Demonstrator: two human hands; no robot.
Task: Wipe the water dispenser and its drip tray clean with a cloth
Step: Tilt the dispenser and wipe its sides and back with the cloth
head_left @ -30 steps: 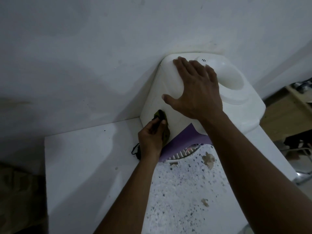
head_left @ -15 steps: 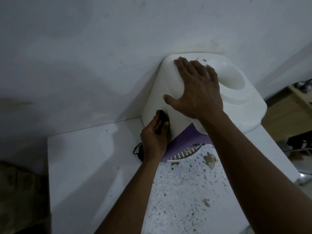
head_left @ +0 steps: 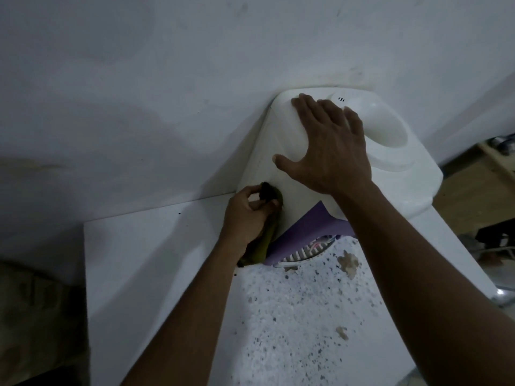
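**Head view.** The water dispenser (head_left: pixel 404 174) stands at the back edge of the counter (head_left: pixel 139 260), against the wall (head_left: pixel 167 79) and toward the counter's right end.

The right hand (head_left: pixel 331 151) lies flat on the dispenser's top beside the bottle well. Its fingers are straight and spread, and it holds nothing.

The left hand (head_left: pixel 245 215) has its fingers curled round a bunched olive-green cloth (head_left: pixel 267 238). It presses the cloth against the lower left edge of the casing, just above the counter.

The drip tray (head_left: pixel 301 253), a white slotted grille, sits under the purple front panel (head_left: pixel 306 224), just right of the cloth.

**Handling.**
- **Dispenser:** No bottle is fitted, so the unit is probably light. Its smooth plastic casing may slide under wiping pressure; brace it from the top.
- **Cloth:** It is soft and limp; keep it bunched in the hand.
- **Drip tray:** It looks thin and is likely removable; take it by the rim.
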